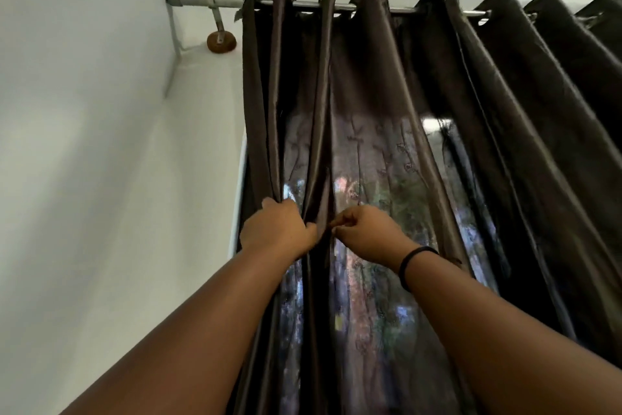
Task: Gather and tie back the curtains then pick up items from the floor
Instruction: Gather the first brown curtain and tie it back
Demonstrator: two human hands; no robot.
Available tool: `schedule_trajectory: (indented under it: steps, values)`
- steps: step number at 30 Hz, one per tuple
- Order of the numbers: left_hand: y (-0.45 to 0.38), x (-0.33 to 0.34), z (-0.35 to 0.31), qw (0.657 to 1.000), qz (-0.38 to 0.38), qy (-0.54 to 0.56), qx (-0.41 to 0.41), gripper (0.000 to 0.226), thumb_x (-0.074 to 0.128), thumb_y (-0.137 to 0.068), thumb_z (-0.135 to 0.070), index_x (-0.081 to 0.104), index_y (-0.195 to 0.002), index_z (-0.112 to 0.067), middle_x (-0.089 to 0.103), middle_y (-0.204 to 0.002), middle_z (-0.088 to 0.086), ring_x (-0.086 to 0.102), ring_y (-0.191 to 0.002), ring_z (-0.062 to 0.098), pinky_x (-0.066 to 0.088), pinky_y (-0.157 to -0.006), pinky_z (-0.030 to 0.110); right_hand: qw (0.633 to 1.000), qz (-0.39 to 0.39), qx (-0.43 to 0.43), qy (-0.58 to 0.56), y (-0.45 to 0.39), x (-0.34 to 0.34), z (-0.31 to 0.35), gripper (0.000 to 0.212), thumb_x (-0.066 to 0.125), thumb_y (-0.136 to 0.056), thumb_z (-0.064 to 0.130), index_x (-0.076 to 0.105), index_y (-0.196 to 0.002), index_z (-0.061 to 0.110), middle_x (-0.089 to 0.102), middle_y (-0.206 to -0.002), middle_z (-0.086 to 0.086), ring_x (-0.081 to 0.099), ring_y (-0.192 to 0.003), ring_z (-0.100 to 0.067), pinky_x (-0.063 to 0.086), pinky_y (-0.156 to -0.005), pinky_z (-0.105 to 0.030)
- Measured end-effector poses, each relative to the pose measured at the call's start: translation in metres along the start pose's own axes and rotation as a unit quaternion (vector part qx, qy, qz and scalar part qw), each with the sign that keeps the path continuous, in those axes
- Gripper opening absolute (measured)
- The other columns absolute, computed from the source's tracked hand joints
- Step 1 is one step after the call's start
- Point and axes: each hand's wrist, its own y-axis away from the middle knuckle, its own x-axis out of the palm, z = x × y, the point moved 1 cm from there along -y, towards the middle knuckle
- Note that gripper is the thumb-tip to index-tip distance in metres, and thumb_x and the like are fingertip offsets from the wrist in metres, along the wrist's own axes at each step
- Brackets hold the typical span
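Note:
A dark brown satin curtain (380, 85) hangs in folds from a metal rod (215, 1) by eyelets. Daylight and greenery show through its thin middle part. My left hand (277, 229) grips the leftmost folds near the curtain's left edge. Just to its right, my right hand (365, 233) pinches a fold between thumb and fingers. A black band sits on my right wrist. The two hands are close together at about mid-height of the view. The floor is out of view.
A white wall (101, 179) fills the left side. The rod's bracket with a round brown base (221, 41) is fixed near the corner. More curtain folds (555, 95) run off to the right along the rod.

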Motion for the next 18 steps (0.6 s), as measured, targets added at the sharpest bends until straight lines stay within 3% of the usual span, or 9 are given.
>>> schedule_trajectory:
  steps: [2, 4, 7, 10, 14, 16, 18]
  values:
    - [0.001, 0.003, -0.010, 1.000, -0.021, 0.002, 0.014, 0.048, 0.045, -0.087, -0.049, 0.052, -0.118, -0.013, 0.047, -0.116, 0.013, 0.057, -0.097, 0.035, 0.039, -0.066, 0.035, 0.985, -0.120, -0.003, 0.120, 0.001, -0.011, -0.007, 0.020, 0.050, -0.089, 0.031, 0.068, -0.097, 0.026, 0.064, -0.093, -0.003, 0.058, -0.091, -0.027, 0.051, -0.074, -0.035]
    - [0.000, 0.006, -0.021, 0.999, -0.034, 0.016, 0.018, 0.046, 0.045, -0.089, -0.048, 0.051, -0.118, -0.012, 0.048, -0.114, 0.013, 0.058, -0.096, 0.036, 0.039, -0.065, 0.035, 0.941, -0.247, 0.027, 0.231, 0.001, -0.029, -0.013, 0.023, 0.050, -0.087, 0.031, 0.062, -0.106, 0.027, 0.053, -0.114, -0.008, 0.044, -0.111, -0.034, 0.039, -0.093, -0.046]
    - [-0.005, 0.010, -0.035, 0.998, -0.047, 0.030, 0.025, 0.051, 0.044, -0.093, -0.045, 0.038, -0.129, -0.010, 0.051, -0.116, 0.016, 0.058, -0.099, 0.037, 0.039, -0.065, 0.037, 0.912, -0.307, 0.085, 0.260, -0.006, -0.059, -0.020, 0.035, 0.053, -0.084, 0.024, 0.049, -0.119, 0.024, 0.036, -0.135, -0.013, 0.030, -0.125, -0.038, 0.027, -0.100, -0.051]
    - [-0.008, 0.011, -0.046, 0.994, -0.084, 0.051, 0.040, 0.063, 0.041, -0.096, -0.041, 0.012, -0.145, -0.015, 0.055, -0.115, 0.016, 0.060, -0.091, 0.035, 0.038, -0.060, 0.037, 0.919, -0.327, 0.110, 0.188, -0.016, -0.086, -0.031, 0.047, 0.054, -0.086, 0.020, 0.041, -0.131, 0.022, 0.034, -0.139, -0.015, 0.038, -0.121, -0.038, 0.035, -0.096, -0.048]
    - [-0.004, 0.013, -0.064, 0.981, -0.135, 0.131, 0.047, 0.083, 0.041, -0.096, -0.031, -0.023, -0.146, -0.015, 0.061, -0.082, 0.004, 0.056, -0.059, 0.020, 0.034, -0.045, 0.029, 0.933, -0.346, 0.076, 0.065, -0.031, -0.102, -0.040, 0.052, 0.050, -0.093, 0.018, 0.032, -0.141, 0.019, 0.056, -0.123, -0.012, 0.057, -0.103, -0.033, 0.037, -0.070, -0.033]
    - [-0.005, 0.012, -0.074, 0.976, -0.137, 0.166, 0.039, 0.084, 0.043, -0.095, -0.024, -0.022, -0.147, -0.011, 0.062, -0.080, 0.003, 0.058, -0.061, 0.021, 0.035, -0.047, 0.029, 0.936, -0.341, 0.077, 0.047, -0.041, -0.104, -0.040, 0.038, 0.050, -0.094, 0.022, 0.044, -0.131, 0.016, 0.063, -0.112, -0.012, 0.059, -0.096, -0.033, 0.039, -0.069, -0.033]
    - [-0.006, 0.008, -0.086, 0.973, -0.122, 0.192, 0.035, 0.074, 0.044, -0.094, -0.022, -0.002, -0.151, -0.008, 0.065, -0.101, 0.009, 0.063, -0.086, 0.031, 0.039, -0.061, 0.033, 0.947, -0.310, 0.073, 0.032, -0.050, -0.103, -0.036, 0.023, 0.051, -0.092, 0.020, 0.057, -0.113, 0.013, 0.065, -0.103, -0.011, 0.059, -0.089, -0.031, 0.044, -0.069, -0.033]
